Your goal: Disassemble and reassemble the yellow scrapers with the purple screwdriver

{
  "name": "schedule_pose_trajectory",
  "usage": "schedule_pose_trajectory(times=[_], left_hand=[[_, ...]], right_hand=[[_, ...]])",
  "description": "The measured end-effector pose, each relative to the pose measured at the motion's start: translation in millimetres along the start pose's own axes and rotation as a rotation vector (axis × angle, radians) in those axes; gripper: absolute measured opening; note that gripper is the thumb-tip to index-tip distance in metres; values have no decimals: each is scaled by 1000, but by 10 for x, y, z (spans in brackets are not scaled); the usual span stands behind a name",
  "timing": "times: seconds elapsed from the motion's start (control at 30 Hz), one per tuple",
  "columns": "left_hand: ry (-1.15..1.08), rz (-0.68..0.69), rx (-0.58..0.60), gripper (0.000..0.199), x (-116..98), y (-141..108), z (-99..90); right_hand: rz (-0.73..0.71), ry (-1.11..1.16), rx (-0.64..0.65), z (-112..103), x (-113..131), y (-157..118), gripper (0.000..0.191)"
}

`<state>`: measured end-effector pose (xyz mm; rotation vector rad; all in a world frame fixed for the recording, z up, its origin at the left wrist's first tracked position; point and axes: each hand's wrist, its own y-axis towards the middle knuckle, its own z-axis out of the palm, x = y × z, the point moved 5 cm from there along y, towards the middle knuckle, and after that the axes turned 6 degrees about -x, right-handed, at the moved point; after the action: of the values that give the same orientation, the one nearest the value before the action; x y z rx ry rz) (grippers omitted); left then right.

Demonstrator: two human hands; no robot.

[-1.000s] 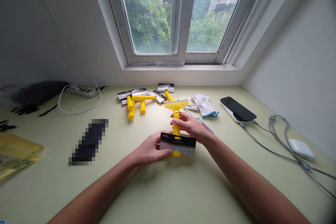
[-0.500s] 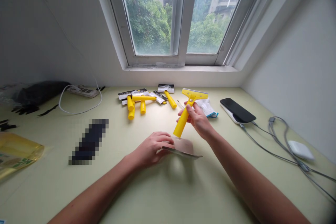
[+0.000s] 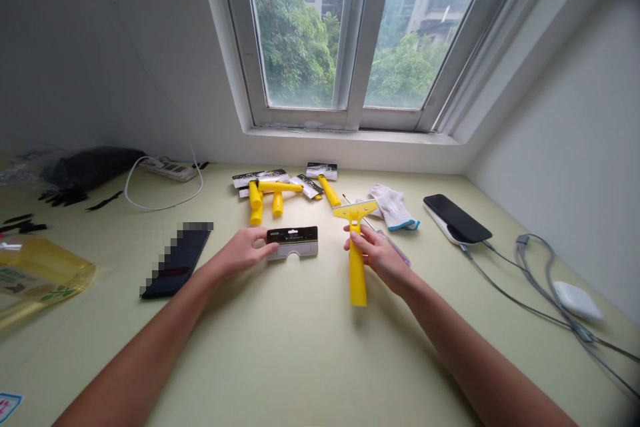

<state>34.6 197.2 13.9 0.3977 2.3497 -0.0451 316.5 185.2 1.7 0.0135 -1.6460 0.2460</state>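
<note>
Yellow T-shaped plastic scraper with a metal-edged head (image 3: 357, 253) is gripped in the fingers of the right hand (image 3: 377, 253), head toward the window (image 3: 350, 47), above the pale green table (image 3: 300, 347). The left hand (image 3: 245, 252) pinches a black-and-white printed cardboard sleeve (image 3: 293, 242) in its fingers, to the scraper's left and apart from it. Beyond the hands lie yellow plastic handles (image 3: 280, 187) and a white knitted glove with blue trim (image 3: 393, 207).

Scraper (image 3: 357, 260): smooth yellow plastic handle, thin metal blade edge; glove (image 3: 393, 207) near the worktop's (image 3: 310, 360) back edge: rough knitted cloth; worktop: smooth, satin finish.
</note>
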Motion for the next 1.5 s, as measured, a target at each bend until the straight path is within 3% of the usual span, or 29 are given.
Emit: schedule_pose_trajectory(times=[0.1, 0.2, 0.3, 0.37, 0.47, 0.5, 0.6, 0.7, 0.83, 0.97, 1.0, 1.07, 1.13, 1.23, 1.33, 1.4, 1.5], left_hand=[[33, -83, -93, 50, 186, 12, -86], [-14, -26, -135, 64, 216, 2, -150], [35, 139, -211, 53, 32, -51, -250], [69, 224, -357, 45, -180, -123, -311], [-103, 153, -510, 29, -463, -238, -166], [-222, 79, -449, 29, -528, -251, -1], [-624, -189, -20, 56, -681, -271, 702], [-825, -330, 123, 72, -763, -263, 1091], [-945, -299, 231, 67, -824, -185, 1132], [-1119, -328, 333, 45, -808, -150, 1119], [-1133, -331, 311, 40, -786, -139, 1120], [-1132, -332, 237, 37, -737, -116, 1124], [-1133, -340, 180, 37, -706, -102, 1134], [-1135, -370, 115, 38, -688, -99, 1146], [-1087, -367, 73, 35, -684, -101, 1161], [-1028, -351, 73, 37, -686, -102, 1177], [-876, -343, 99, 36, -685, -96, 1171]], right_hand=[[57, -45, 70, 129, -71, -132, 34], [77, -63, 126, 239, -116, -223, 34], [68, -47, 142, 307, -135, -264, 33], [66, -40, 144, 333, -138, -267, 32], [60, -29, 131, 355, -131, -252, 31], [52, -18, 126, 363, -129, -245, 32], [25, 22, 107, 404, -134, -236, 34], [4, 44, 78, 455, -135, -235, 35], [-63, -84, 115, 407, 5, -236, 36], [-258, -609, 148, 5, 169, -269, 37], [-301, -735, 50, -173, 172, -265, 37], [-417, -952, -273, -539, 156, -271, 41], [-454, -1079, -359, -730, 14, -262, 56], [-376, -1099, -295, -798, -222, -217, 55], [-321, -990, -310, -773, -228, -220, 43], [-317, -876, -401, -796, -121, -256, 36], [-367, -647, -663, -947, 110, -360, 36]])
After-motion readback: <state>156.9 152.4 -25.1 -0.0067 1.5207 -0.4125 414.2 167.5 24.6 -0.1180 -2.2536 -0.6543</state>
